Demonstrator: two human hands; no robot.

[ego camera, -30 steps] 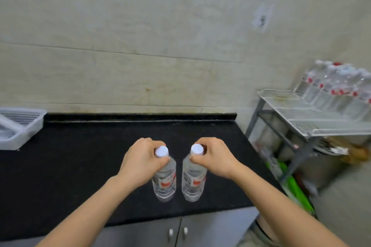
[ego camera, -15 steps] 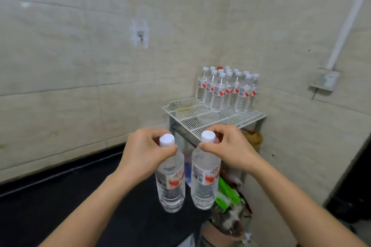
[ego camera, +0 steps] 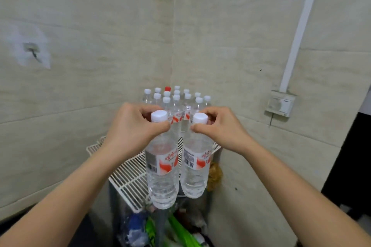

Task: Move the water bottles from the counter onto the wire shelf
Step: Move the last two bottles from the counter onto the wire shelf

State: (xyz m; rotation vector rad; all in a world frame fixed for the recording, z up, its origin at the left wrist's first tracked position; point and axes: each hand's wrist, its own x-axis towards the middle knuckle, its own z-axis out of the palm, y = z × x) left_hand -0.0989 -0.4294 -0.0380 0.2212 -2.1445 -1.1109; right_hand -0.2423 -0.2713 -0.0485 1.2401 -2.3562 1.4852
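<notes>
My left hand [ego camera: 133, 126] grips the neck of a clear water bottle [ego camera: 161, 168] with a white cap and a red-and-white label. My right hand [ego camera: 221, 126] grips the neck of a second, matching bottle [ego camera: 195, 168]. Both bottles hang upright, side by side, in the air above the front part of the white wire shelf [ego camera: 126, 180]. Several more capped bottles [ego camera: 176, 98] stand grouped at the back of the shelf in the wall corner, one with a red cap.
Tiled walls meet in a corner behind the shelf. A wall box [ego camera: 280, 104] with a white conduit sits to the right. Bags and green and blue clutter [ego camera: 160, 228] lie under the shelf. A dark opening [ego camera: 349, 166] is at the far right.
I have lifted both bottles off the black counter and swung right toward the shelf. The shelf and its bottles are now directly ahead and closer, and the counter has left the view.
</notes>
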